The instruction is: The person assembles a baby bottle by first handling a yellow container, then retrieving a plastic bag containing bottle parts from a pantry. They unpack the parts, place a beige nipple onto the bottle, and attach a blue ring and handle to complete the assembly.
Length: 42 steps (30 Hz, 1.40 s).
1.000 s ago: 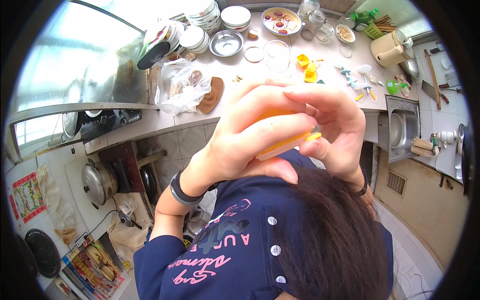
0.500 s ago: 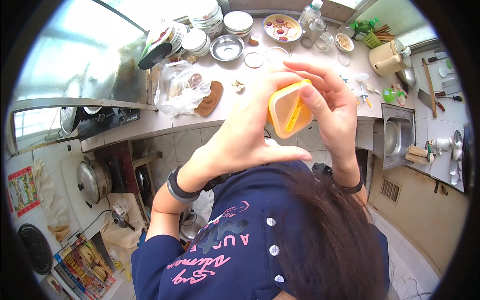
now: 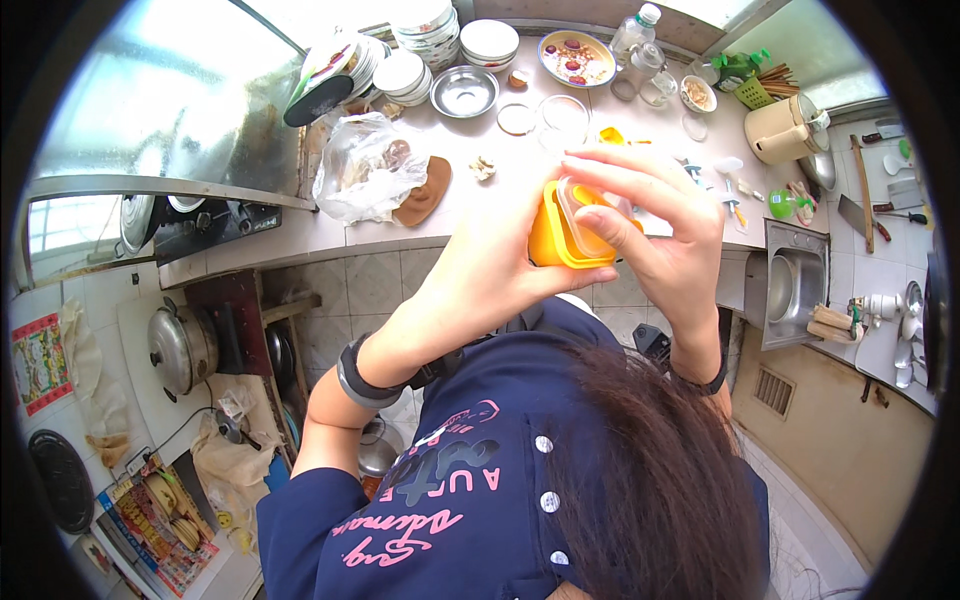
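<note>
At frame centre, grips a box [image 3: 549, 238] in the left hand [image 3: 490, 245] and holds its tilted lid [image 3: 576, 203] in the right hand [image 3: 672, 228].

Bright daylight. Strongest at upper left, through the frosted window [image 3: 140, 110], blown to white in patches; glare spills past the desk [image 3: 455, 140] at its back left corner. Paler light from the greenish pane [image 3: 810, 60] beyond the back right corner. Desk top washed out, shadows faint and soft. Below its front edge, dimmer: floor [image 3: 370, 285] greyish, shaded. Glints in the metal bowl [image 3: 465, 92] near the back edge; pale sheen on the clear lid [image 3: 583, 212]. Left hand [image 3: 490, 240] and right hand [image 3: 675, 240] well lit, fairly sharp. Hair [image 3: 650, 480] dark, strands soft. Fisheye bend: desk edges bow, outer areas stretch, black surround fills corners.
</note>
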Tool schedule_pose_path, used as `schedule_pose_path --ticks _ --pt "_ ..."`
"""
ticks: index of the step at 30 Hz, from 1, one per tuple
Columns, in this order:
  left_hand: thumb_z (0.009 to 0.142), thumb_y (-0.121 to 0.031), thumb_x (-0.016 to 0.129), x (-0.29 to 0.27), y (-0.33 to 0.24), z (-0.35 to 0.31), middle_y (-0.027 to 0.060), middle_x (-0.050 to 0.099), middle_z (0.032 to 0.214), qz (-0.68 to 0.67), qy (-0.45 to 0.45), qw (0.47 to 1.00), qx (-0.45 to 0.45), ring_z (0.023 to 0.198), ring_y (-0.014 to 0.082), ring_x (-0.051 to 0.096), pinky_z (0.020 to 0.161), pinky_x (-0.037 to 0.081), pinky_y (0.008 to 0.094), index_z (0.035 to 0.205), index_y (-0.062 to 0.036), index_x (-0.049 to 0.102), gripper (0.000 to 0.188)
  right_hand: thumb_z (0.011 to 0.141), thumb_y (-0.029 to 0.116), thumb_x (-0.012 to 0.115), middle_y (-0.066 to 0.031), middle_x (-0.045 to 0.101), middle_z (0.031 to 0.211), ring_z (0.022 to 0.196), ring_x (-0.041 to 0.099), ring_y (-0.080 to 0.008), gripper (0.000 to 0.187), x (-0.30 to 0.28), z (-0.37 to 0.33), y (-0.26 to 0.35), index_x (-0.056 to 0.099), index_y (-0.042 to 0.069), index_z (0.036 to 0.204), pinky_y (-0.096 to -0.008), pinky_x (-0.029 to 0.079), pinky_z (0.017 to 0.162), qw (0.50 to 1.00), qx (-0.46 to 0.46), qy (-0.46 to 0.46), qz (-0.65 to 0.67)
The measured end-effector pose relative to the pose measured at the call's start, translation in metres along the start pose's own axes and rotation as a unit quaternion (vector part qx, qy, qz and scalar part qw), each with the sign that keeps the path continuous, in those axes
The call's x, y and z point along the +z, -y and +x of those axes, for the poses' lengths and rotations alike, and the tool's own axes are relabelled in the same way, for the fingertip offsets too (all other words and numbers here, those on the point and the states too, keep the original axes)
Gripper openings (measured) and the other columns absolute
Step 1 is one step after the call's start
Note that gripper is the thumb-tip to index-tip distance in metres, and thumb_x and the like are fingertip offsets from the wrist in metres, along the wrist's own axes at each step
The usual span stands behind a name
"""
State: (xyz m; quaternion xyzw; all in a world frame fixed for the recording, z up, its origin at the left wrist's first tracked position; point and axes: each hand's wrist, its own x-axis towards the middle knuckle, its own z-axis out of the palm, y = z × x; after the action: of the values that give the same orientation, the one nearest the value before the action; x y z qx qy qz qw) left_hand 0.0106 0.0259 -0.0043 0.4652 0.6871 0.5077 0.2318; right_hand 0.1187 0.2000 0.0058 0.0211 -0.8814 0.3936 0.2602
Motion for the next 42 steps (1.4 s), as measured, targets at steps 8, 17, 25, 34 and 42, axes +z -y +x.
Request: schedule_pose_path --ticks 8,17,25,34,42 --pt "0.079 -0.021 0.09 -0.004 0.0 0.0 0.0103 0.066 0.124 -0.031 -0.039 0.999 0.004 0.112 0.0168 0.065 0.095 0.054 0.033 0.141 -0.0029 0.051 0.075 0.082 0.064 0.072 -0.0149 0.068 0.125 0.107 0.068 -0.0264 0.077 -0.002 -0.001 0.0 0.07 0.005 0.131 -0.0378 0.053 0.094 1.0 0.026 0.017 0.0" --pt "0.078 -0.025 0.091 -0.003 0.0 0.003 0.0102 0.072 0.11 -0.067 -0.06 0.995 0.04 0.102 0.0221 0.072 0.088 0.056 0.0351 0.132 -0.0079 0.055 0.067 0.067 0.04 0.09 -0.0098 0.071 0.116 0.095 0.069 -0.0174 0.076 -0.016 0.0 0.004 0.069 0.006 0.132 -0.0294 0.056 0.079 0.995 0.054 -0.057 0.061" --pt "0.076 -0.019 0.092 0.0 0.001 0.005 0.0094 0.07 0.115 -0.082 -0.074 0.992 0.063 0.104 0.0194 0.07 0.089 0.056 0.0323 0.131 -0.0077 0.055 0.066 0.066 0.041 0.096 -0.013 0.07 0.12 0.099 0.066 -0.016 0.083 -0.017 -0.007 0.017 0.063 -0.004 0.127 -0.0281 0.051 0.078 0.996 0.028 -0.085 0.028" --pt "0.071 -0.038 0.096 -0.021 0.013 0.005 0.0077 0.062 0.128 -0.263 0.085 0.96 0.037 0.12 0.016 0.06 0.102 0.05 0.0341 0.141 -0.0039 0.047 0.091 0.068 0.028 0.092 -0.0199 0.07 0.121 0.108 0.067 -0.0249 0.075 -0.028 0.002 0.008 0.061 -0.008 0.127 -0.0341 0.053 0.091 0.994 -0.061 -0.051 0.078" --pt "0.094 -0.076 0.042 -0.019 0.041 -0.013 0.0087 0.064 0.121 -0.339 0.169 0.926 -0.01 0.096 0.0111 0.064 0.069 0.053 0.0241 0.16 -0.0013 0.026 0.1 0.065 0.016 0.092 -0.0222 0.069 0.122 0.116 0.067 -0.0319 0.072 -0.037 0.018 0.025 0.062 -0.006 0.126 -0.0426 0.051 0.101 0.99 -0.071 0.065 0.102"
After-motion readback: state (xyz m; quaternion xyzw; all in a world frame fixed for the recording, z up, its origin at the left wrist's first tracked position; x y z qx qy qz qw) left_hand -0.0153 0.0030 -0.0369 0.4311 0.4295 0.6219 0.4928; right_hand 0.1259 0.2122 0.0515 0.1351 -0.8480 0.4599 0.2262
